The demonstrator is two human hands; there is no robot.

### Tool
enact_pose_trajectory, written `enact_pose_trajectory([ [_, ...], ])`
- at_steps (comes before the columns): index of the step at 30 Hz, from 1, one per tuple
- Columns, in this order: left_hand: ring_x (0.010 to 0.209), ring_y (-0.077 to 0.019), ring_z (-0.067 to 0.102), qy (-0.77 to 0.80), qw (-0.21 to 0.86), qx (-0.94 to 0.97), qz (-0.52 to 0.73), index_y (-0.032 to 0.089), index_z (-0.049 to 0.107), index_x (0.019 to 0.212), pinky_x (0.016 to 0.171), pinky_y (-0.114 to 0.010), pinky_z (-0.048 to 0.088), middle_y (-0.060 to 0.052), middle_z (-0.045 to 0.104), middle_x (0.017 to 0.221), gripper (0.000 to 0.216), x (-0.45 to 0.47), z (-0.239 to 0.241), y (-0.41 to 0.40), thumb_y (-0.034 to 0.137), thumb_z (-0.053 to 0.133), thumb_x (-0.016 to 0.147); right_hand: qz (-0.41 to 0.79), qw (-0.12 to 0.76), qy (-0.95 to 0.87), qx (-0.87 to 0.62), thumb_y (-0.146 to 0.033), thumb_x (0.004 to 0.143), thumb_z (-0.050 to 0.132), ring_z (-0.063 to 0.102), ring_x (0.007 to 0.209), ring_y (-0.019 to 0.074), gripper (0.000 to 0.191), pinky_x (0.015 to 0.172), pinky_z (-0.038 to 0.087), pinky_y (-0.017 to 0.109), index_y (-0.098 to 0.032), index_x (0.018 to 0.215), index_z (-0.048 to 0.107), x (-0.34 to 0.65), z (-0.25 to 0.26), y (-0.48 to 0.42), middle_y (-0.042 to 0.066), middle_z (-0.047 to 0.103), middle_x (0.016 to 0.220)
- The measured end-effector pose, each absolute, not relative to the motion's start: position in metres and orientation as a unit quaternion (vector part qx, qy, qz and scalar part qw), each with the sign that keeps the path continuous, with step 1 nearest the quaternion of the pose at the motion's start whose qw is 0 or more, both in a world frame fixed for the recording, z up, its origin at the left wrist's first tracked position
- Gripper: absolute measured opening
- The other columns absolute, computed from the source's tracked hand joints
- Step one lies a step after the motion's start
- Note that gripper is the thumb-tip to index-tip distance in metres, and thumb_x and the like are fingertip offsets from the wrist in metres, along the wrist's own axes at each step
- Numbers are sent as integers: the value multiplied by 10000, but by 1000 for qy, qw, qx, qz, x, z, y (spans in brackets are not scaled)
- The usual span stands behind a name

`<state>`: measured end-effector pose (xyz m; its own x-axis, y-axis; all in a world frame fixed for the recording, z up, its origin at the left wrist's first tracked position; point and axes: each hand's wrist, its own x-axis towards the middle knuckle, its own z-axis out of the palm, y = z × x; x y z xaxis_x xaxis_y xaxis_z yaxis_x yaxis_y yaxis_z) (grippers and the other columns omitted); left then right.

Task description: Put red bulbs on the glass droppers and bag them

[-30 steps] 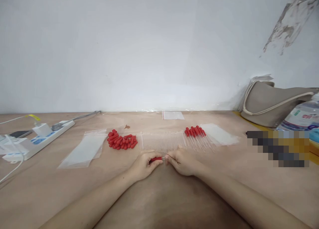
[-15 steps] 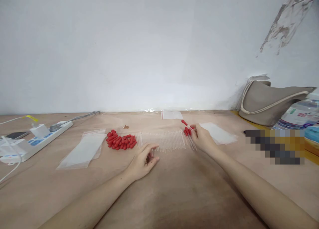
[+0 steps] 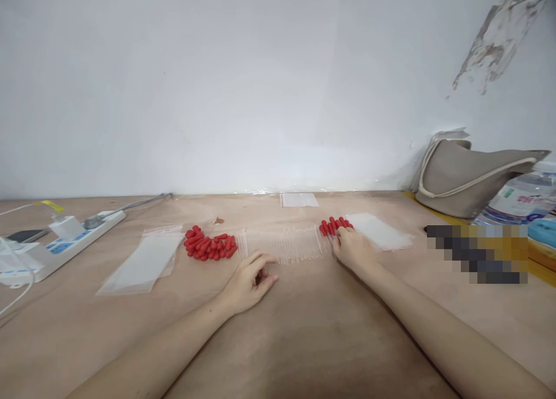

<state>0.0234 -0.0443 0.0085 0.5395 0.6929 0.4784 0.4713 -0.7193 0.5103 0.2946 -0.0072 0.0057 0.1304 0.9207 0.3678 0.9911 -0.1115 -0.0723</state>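
Got left hand (image 3: 249,283) loosely open, can't tell if gripping red-topped tubes (image 3: 332,223) with right hand (image 3: 353,249) toward table's (image 3: 304,341) far edge. Could knock them crooked by lifting off sloppily.

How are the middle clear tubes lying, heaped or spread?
Spread: the clear tubes lie side by side in a row between the red bulb pile and the right hand.
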Motion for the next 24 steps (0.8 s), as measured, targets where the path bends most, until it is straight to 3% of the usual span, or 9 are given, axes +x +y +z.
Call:
enact_pose_trajectory([
  [5,644,-97,491,336,171,863,338,192,517,1019,581,-226,436,-46,508,898,225,24,8,-44,223,476,799,-94,185,-644,-736,-307,808,372,576,787,200,231,626,368,288,-186,815,569,291,11,-9,60,613,906],
  [12,641,-93,494,328,186,870,318,186,548,935,559,-217,423,-52,505,928,158,25,11,-44,218,466,804,-18,228,-652,-723,-461,750,437,582,763,226,318,700,382,347,-194,665,586,268,20,-3,58,635,720],
  [20,604,-101,487,354,161,866,314,153,501,676,542,-215,396,-24,512,743,162,28,9,-47,271,509,787,20,163,-633,-757,-382,691,503,548,891,273,239,753,376,414,-179,600,592,262,23,22,121,617,791],
  [24,740,-155,517,401,58,857,318,168,539,696,706,-293,403,-30,552,764,124,14,27,-32,257,515,779,11,168,-631,-757,-313,695,493,522,946,271,185,795,358,432,-183,600,583,263,19,24,117,602,820],
])
